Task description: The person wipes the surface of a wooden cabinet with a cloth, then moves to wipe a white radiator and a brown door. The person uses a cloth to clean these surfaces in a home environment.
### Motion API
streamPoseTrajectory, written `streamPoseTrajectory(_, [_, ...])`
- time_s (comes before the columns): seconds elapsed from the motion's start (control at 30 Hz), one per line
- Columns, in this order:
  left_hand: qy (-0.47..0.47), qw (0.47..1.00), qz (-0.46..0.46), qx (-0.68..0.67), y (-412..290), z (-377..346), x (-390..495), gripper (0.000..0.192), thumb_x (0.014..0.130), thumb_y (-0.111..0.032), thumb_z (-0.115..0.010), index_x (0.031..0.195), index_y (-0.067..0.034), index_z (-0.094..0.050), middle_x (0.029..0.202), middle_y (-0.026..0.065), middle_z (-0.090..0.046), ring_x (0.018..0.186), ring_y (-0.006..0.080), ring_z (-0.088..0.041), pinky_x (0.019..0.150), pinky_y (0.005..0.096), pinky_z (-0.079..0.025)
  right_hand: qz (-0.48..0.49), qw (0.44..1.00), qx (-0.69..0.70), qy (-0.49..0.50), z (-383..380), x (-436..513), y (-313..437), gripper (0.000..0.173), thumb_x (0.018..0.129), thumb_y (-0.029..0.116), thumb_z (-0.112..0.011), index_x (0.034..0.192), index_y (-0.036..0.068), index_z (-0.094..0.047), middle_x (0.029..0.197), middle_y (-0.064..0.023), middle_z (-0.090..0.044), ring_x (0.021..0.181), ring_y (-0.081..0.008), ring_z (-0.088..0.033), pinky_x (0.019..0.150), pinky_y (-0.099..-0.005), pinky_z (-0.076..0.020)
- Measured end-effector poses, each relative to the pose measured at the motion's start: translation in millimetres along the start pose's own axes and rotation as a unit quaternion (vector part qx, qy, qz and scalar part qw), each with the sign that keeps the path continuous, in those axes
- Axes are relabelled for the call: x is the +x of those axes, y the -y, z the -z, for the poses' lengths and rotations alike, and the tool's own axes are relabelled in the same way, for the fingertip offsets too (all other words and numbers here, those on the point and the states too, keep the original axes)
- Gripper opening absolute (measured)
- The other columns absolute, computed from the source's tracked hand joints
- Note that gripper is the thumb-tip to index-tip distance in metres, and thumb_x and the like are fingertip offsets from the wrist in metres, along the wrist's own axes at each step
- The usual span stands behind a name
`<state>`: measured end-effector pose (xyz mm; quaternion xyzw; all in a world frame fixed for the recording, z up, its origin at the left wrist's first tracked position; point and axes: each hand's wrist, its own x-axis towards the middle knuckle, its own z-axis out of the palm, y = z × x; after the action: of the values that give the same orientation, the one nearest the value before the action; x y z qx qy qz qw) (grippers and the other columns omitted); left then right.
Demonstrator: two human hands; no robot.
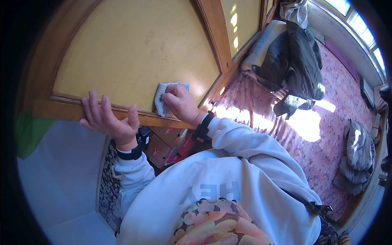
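Observation:
In front of me stands a yellow panel (131,55) set in a brown wooden frame (61,107), with faint dark smudges on its face. My right hand (181,102) grips a folded grey-white cloth (159,99). The cloth lies against the panel's lower right part, down at the frame's bottom rail. To the left, my left hand (111,118) rests against that rail with its fingers spread and nothing held. Both wrists wear black bands.
Red-and-brown cardboard boxes (160,147) sit below the rail. At the right, a dark jacket (294,61) lies over folded bedding on a pink floral cover (330,122). Grey clothing (358,153) lies farther right. A green cloth (33,133) hangs at the left.

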<state>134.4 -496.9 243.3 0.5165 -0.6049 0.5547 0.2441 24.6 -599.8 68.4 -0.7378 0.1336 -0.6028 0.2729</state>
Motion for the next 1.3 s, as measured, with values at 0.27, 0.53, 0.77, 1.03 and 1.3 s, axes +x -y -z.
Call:
streamPoseTrajectory(0.27, [0.006, 1.0, 0.018, 0.003, 0.5, -0.4, -1.9, 0.063, 0.098, -0.06, -0.046, 0.133, -0.008, -0.049, 0.137, 0.0192, -0.056, 0.136, 0.0388, -0.045, 0.119, 0.0509, -0.006, 0.044, 0.995, -0.004, -0.092, 19.3, 95.2, 11.5, 0.028, 0.074, 0.0, -0.069, 0.099, 0.012, -0.065, 0.104, -0.0102, -0.059, 0.095, -0.0322, -0.057, 0.078, -0.0401, -0.0477])
streamPoseTrajectory(0.53, [0.004, 1.0, 0.012, 0.009, -0.5, -2.8, -4.3, 0.063, 0.099, -0.059, -0.044, 0.133, -0.006, -0.048, 0.137, 0.0206, -0.056, 0.137, 0.0382, -0.044, 0.121, 0.0494, -0.001, -0.131, 0.98, -0.013, -0.146, 20.7, 37.7, -79.6, 0.022, 0.083, -0.003, -0.063, 0.103, 0.006, -0.061, 0.109, -0.0144, -0.053, 0.105, -0.0327, -0.053, 0.09, -0.0386, -0.0461])
streamPoseTrajectory(0.77, [0.001, 1.0, -0.01, 0.008, 1.7, -2.5, -2.5, 0.062, 0.099, -0.057, -0.044, 0.134, -0.006, -0.047, 0.134, 0.0196, -0.058, 0.136, 0.0379, -0.044, 0.12, 0.0488, -0.007, -0.513, 0.853, -0.05, -0.087, 12.8, -96.3, -188.7, 0.022, 0.086, 0.008, -0.062, 0.108, 0.003, -0.058, 0.112, -0.0214, -0.053, 0.097, -0.0376, -0.059, 0.084, -0.0419, -0.0511])
streamPoseTrajectory(1.03, [-0.011, 1.0, -0.017, 0.008, 1.5, -5.5, -0.6, 0.06, 0.1, -0.055, -0.044, 0.134, -0.005, -0.047, 0.132, 0.0186, -0.06, 0.135, 0.037, -0.045, 0.119, 0.0482, -0.01, -0.422, 0.902, -0.08, 0.05, -14.5, -157.2, -148.2, 0.024, 0.082, 0.004, -0.063, 0.105, 0.003, -0.059, 0.103, -0.0191, -0.055, 0.093, -0.0343, -0.057, 0.082, -0.0398, -0.0504])
streamPoseTrajectory(1.3, [-0.015, 1.0, -0.015, 0.002, -0.9, -4.0, -0.6, 0.059, 0.1, -0.053, -0.047, 0.133, -0.005, -0.05, 0.131, 0.0181, -0.062, 0.133, 0.0363, -0.047, 0.12, 0.0462, -0.007, -0.463, 0.827, 0.262, 0.179, -37.3, -187.2, -95.0, 0.018, 0.087, 0.005, -0.064, 0.104, 0.001, -0.059, 0.094, -0.0072, -0.061, 0.088, -0.0183, -0.063, 0.082, -0.0355, -0.0527])
